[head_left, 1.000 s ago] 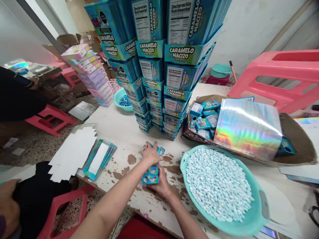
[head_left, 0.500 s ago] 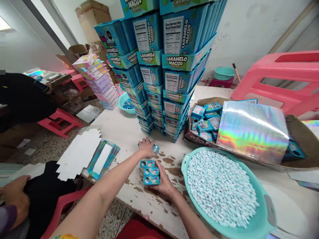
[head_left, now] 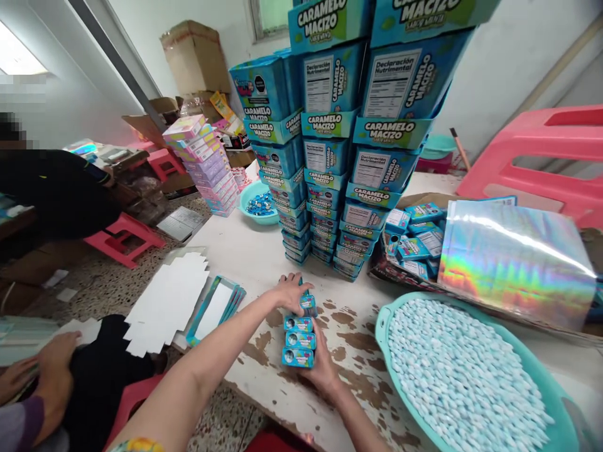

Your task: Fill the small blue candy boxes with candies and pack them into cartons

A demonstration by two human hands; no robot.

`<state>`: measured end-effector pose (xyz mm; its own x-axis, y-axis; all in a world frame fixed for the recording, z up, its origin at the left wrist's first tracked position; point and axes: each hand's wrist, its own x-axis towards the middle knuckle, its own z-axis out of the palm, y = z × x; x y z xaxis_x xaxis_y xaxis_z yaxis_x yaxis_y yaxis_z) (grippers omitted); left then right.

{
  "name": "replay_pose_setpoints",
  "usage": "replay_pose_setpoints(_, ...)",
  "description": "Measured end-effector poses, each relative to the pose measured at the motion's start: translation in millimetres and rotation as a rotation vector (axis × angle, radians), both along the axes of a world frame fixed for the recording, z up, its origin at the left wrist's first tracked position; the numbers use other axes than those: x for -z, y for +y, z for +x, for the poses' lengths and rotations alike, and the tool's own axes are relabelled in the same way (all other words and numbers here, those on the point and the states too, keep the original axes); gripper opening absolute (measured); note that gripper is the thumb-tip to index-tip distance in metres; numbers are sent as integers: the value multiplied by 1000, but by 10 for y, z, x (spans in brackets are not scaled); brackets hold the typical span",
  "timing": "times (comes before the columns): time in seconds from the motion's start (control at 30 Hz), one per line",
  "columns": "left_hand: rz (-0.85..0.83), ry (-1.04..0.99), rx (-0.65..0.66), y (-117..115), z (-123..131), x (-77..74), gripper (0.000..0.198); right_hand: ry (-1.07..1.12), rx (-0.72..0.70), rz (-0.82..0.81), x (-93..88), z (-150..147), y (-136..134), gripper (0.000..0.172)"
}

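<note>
Three small blue candy boxes [head_left: 299, 341] stand in a row on the worn white table, their ends facing me. My right hand [head_left: 323, 361] is wrapped along the right side and near end of this row. Just beyond it, my left hand [head_left: 293, 294] grips further small blue boxes [head_left: 308, 305], fingers over their far side and thumb on the near side. How many boxes it holds is partly hidden by the fingers. Tall stacks of blue display boxes [head_left: 325, 157] rise behind both hands.
A turquoise basin of pale candies [head_left: 464, 370] sits at the right. Behind it is a carton [head_left: 405, 276] of blue boxes under a holographic sheet [head_left: 513, 260]. White card sheets [head_left: 167, 301] and blue trays [head_left: 217, 307] lie left. Another person's hands [head_left: 56, 355] are far left.
My left hand has drawn its boxes nearer to the row by my right hand. The view has shifted, so the stacks and basin appear farther right.
</note>
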<state>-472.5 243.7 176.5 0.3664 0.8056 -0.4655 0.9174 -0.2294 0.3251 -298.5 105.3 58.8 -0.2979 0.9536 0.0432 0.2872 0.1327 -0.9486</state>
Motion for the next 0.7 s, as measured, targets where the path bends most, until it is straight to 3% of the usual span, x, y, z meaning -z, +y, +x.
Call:
replay_pose_setpoints(0.1, -31, -57, -16, -14, 1, 7, 91, -36, 26, 50, -7, -93, -77, 107)
replay_pose_setpoints(0.2, 62, -100, -26, -83, 77, -16, 81, -42, 70, 48, -14, -173, -95, 108)
replay_pose_setpoints(0.3, 251, -106, -215, -246, -8, -100, 70, -70, 71, 72, 3, -156, -118, 110)
replay_pose_setpoints(0.37, 364, -44, -425, -474, -268, -154, 61, -111, 101, 76, 29, -31, -214, 106)
replay_pose_setpoints(0.43, 419, 67, -637, -806, -660, -157, 56, -157, 191, 71, 51, 171, -409, 92)
replay_pose_setpoints(0.5, 429, 177, -858, -1166, -1080, -85, 50, -178, 380, 107, 26, 347, -672, 71)
replay_pose_setpoints(0.57, 361, 173, -906, -1437, -1427, 51, 34, -132, 489, 170, -94, 339, -918, 59)
replay_pose_setpoints(0.63, 321, 126, -869, -1557, -1655, 192, 27, -44, 365, 139, -311, 28, -1032, 38)
replay_pose_setpoints(0.7, 336, 88, -834, -1560, -1777, 276, 30, 75, 144, -33, -553, -570, -941, 25)
